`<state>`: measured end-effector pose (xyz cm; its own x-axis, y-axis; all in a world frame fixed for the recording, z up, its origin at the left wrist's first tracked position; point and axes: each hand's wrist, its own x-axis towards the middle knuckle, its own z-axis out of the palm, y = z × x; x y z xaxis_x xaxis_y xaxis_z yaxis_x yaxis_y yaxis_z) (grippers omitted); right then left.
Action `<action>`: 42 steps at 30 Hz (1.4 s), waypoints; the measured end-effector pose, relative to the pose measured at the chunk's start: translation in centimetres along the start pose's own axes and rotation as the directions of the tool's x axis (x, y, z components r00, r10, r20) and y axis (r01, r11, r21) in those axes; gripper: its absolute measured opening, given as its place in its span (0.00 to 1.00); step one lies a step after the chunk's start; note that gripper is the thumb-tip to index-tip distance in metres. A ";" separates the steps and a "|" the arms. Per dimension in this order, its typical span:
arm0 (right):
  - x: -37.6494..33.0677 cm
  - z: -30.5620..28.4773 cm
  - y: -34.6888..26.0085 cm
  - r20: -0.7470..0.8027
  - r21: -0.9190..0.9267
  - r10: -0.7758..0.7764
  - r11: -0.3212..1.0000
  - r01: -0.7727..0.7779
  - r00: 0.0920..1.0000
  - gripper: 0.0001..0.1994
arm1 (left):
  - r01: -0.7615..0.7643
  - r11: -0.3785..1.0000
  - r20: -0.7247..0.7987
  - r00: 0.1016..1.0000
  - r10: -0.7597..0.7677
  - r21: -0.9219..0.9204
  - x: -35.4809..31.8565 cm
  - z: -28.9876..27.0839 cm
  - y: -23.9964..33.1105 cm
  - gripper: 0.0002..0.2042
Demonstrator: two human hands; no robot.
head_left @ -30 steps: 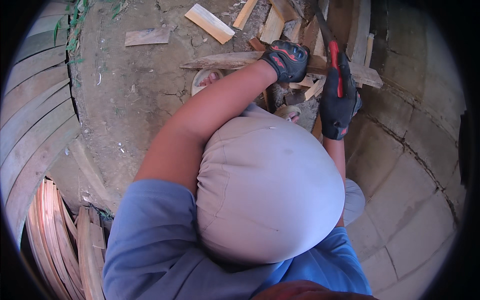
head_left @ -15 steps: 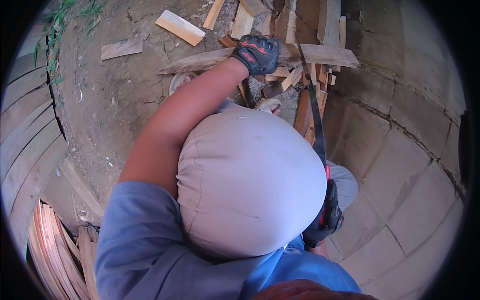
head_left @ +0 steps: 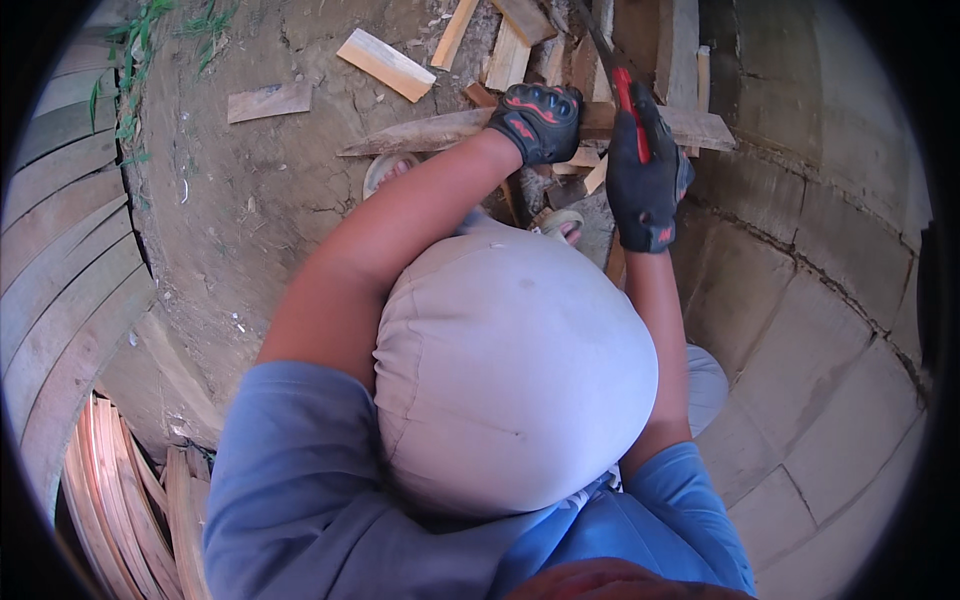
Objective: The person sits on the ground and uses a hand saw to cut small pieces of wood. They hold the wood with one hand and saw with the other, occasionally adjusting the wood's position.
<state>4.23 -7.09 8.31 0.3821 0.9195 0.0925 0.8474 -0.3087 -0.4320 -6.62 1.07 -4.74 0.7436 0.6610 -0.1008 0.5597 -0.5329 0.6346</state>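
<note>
In a black glove with red trim, my left hand [head_left: 543,122] is closed over a long wooden plank [head_left: 420,133] lying crosswise in front of me. My right hand [head_left: 645,185], gloved the same way, grips the red handle of a hand saw [head_left: 623,88]. The handle is over the plank's right part, and the dark blade points away from me, running out of the top of the view. Whether its teeth touch the wood cannot be seen. My bent leg in pale grey trousers [head_left: 520,360] fills the middle, with sandalled feet just beyond it.
Loose wood offcuts [head_left: 387,64] lie on the dirt ground ahead, with more boards [head_left: 678,50] under and beyond the plank. To the right is a surface of concrete slabs [head_left: 800,330]. Curved wooden slats [head_left: 75,250] and stacked strips [head_left: 115,490] are at the left.
My right hand has pushed the saw forward, from beside my leg to above the plank. My left hand keeps its grip on the plank. The whole view has shifted slightly.
</note>
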 end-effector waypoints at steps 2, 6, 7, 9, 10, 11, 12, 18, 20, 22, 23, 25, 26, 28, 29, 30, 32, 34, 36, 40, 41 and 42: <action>1.0 1.2 0.5 -0.063 0.028 -0.044 0.999 0.046 0.997 0.19 | 0.023 1.000 0.029 0.999 -0.023 -0.019 0.0 -1.0 0.7 0.16; 0.0 0.2 0.5 -0.005 0.036 -0.005 0.999 0.006 1.000 0.20 | 0.003 1.000 0.078 0.997 -0.002 -0.014 0.2 -1.1 0.6 0.16; -0.8 -0.6 0.0 0.046 0.023 0.026 0.999 -0.027 0.999 0.21 | -0.005 1.000 0.039 0.999 0.006 -0.015 0.2 -0.5 0.2 0.16; -3.8 -2.8 -0.2 0.044 0.002 -0.032 0.999 0.032 0.999 0.21 | -0.028 1.000 -0.042 0.999 0.028 -0.011 0.4 1.0 -0.7 0.17; -6.5 -5.3 -0.5 0.026 -0.044 -0.035 0.998 0.036 0.999 0.21 | -0.053 0.998 -0.022 0.998 0.053 -0.034 0.5 1.1 0.2 0.17; -9.0 -6.8 0.3 0.094 -0.040 -0.028 0.999 0.032 0.995 0.22 | -0.014 1.000 -0.012 1.000 0.013 -0.022 0.0 0.9 -0.3 0.17; -11.7 -8.8 0.8 0.135 -0.063 -0.009 0.998 0.018 0.991 0.22 | -0.011 1.000 -0.009 1.000 0.011 -0.018 0.3 0.3 -0.5 0.17; -21.8 -20.4 -3.5 0.203 -0.206 0.107 0.976 -0.065 0.973 0.21 | -0.023 0.999 -0.028 0.999 0.024 0.031 0.4 0.8 -0.6 0.18; -21.2 -20.0 -3.6 0.169 -0.166 0.075 0.985 -0.047 0.983 0.20 | 0.003 1.000 -0.033 0.999 -0.002 0.029 0.4 0.8 -0.9 0.19; -19.4 -17.8 -2.6 0.117 -0.121 0.006 0.993 0.008 0.993 0.20 | -0.027 0.999 -0.026 0.999 0.028 0.036 0.6 1.0 -0.4 0.19; -18.2 -16.4 -1.8 0.086 -0.055 -0.053 0.997 0.058 0.995 0.21 | -0.027 0.999 -0.024 0.999 0.028 0.036 0.4 1.1 -0.4 0.19; -15.4 -13.3 -1.0 0.100 -0.054 -0.007 0.998 0.013 0.995 0.21 | -0.027 1.000 -0.004 1.000 0.027 0.009 0.2 0.5 -0.4 0.19; -14.2 -11.8 -0.9 0.105 -0.055 0.021 0.998 -0.015 0.994 0.21 | -0.031 1.000 0.009 0.999 0.031 -0.005 0.1 0.3 -0.2 0.19; -11.7 -8.3 -0.6 0.048 -0.052 -0.025 0.998 0.028 0.999 0.22 | -0.025 1.000 -0.035 0.999 0.025 -0.007 0.1 0.8 -0.5 0.19; -10.8 -7.1 -0.6 0.019 -0.040 -0.028 0.999 0.028 0.999 0.21 | -0.030 1.000 -0.031 0.999 0.030 -0.005 0.1 0.6 -0.3 0.19; -9.8 -5.8 -0.5 -0.012 -0.018 -0.035 0.999 0.035 0.999 0.21 | -0.030 1.000 -0.030 0.999 0.030 0.006 0.1 0.5 -0.4 0.19; -6.3 -3.4 0.1 -0.026 -0.007 -0.055 0.998 0.055 0.998 0.20 | -0.008 1.000 -0.053 0.999 0.008 0.005 0.1 0.4 -0.4 0.17; -2.6 -2.1 -0.4 0.008 -0.045 -0.013 0.999 0.013 1.000 0.20 | 0.002 1.000 0.010 1.000 -0.002 -0.005 0.0 -0.5 0.4 0.16; 0.6 -0.3 -1.2 0.040 -0.063 0.047 0.997 -0.045 0.998 0.19 | -0.013 1.000 -0.020 1.000 0.013 -0.004 0.1 0.1 0.2 0.15; 0.3 0.2 0.2 0.023 -0.003 0.015 1.000 -0.015 1.000 0.20 | -0.017 1.000 -0.022 1.000 0.017 -0.018 0.3 0.2 0.1 0.15; -0.3 -0.2 -0.1 0.047 0.016 0.046 0.999 -0.047 0.998 0.20 | -0.025 1.000 -0.028 0.999 0.025 -0.015 0.2 0.3 -0.1 0.15; -1.1 -1.0 -0.5 0.075 0.030 0.075 0.997 -0.078 0.994 0.20 | -0.031 0.999 -0.035 0.999 0.031 -0.018 0.1 0.6 -0.2 0.15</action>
<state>3.78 -8.21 9.27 0.4162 0.9092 -0.0074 0.8038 -0.3717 -0.4644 -6.46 0.91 -5.35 0.7473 0.6622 -0.0547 0.5293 -0.5435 0.6514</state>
